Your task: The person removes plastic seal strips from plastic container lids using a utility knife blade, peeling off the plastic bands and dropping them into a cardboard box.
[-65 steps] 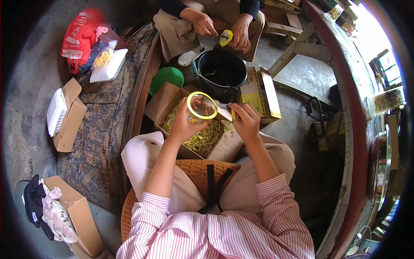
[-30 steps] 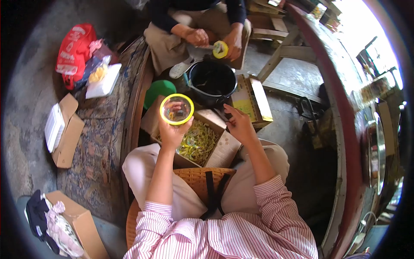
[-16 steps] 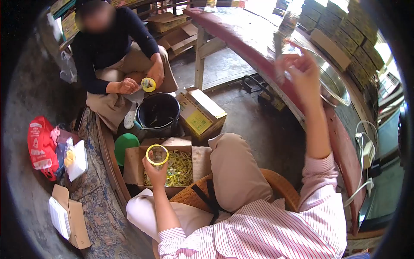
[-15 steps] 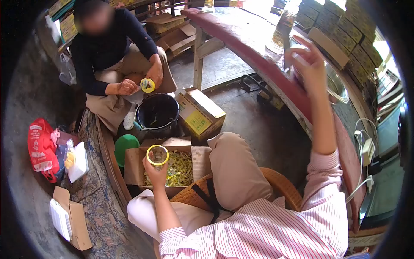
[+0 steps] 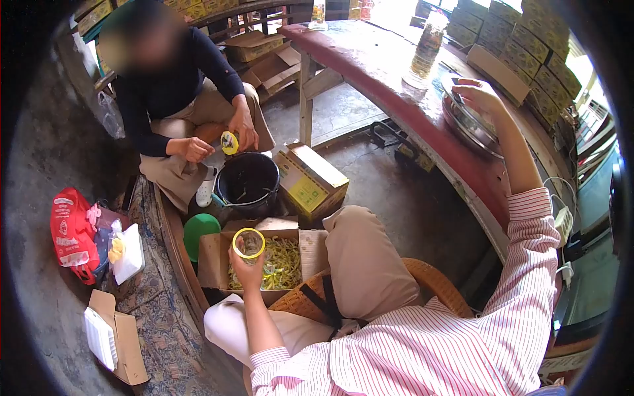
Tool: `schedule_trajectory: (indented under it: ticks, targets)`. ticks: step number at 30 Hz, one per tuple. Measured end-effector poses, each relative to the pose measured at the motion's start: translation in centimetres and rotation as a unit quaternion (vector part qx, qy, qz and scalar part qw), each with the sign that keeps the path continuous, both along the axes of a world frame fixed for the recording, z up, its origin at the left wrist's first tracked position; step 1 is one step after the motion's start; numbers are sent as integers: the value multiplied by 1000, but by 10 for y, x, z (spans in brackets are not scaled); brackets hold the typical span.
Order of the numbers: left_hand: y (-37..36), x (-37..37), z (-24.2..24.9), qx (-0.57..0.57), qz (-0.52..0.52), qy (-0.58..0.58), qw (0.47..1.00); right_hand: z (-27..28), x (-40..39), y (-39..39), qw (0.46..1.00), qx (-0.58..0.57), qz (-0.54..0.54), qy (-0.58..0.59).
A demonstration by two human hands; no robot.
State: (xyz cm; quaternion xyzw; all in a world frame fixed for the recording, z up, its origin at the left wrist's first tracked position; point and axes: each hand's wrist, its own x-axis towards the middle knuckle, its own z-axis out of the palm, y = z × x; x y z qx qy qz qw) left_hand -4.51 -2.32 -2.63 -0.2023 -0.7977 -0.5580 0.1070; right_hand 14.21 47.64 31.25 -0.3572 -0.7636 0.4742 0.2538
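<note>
My left hand [image 5: 247,269] is wrapped round a clear cup with a yellow rim [image 5: 249,243], held above an open carton [image 5: 214,261] of yellow-green strips [image 5: 282,259]. Out to the right, my right hand [image 5: 478,96] is raised over a round metal bowl [image 5: 470,125] on the red table [image 5: 370,69]. Its fingers are bent together near the bowl's rim around something I cannot make out. A tall clear glass container [image 5: 426,53] stands on the table just left of that hand.
Opposite me sits a person in dark sleeves [image 5: 218,63], holding a yellow-rimmed cup [image 5: 229,143] over a black bucket [image 5: 247,183]. A closed carton [image 5: 310,181] stands beside the bucket. At the left lie a red bag [image 5: 71,231] and a white box [image 5: 99,338].
My right hand has moved down onto the metal bowl, its fingers now closer together. The co-worker's cup has tilted and dropped slightly. The whole view has shifted a little.
</note>
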Motion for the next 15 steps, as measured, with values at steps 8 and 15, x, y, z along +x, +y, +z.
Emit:
schedule_trajectory:
  ticks: [8,15]
  targets:
    - [1,2,0,-12,-17,-15,1000,-3,0,2,1000,23,7,-15]
    - [5,-1,-3,-5,-17,-8,1000,-7,5,43,997,63,-29,-27]
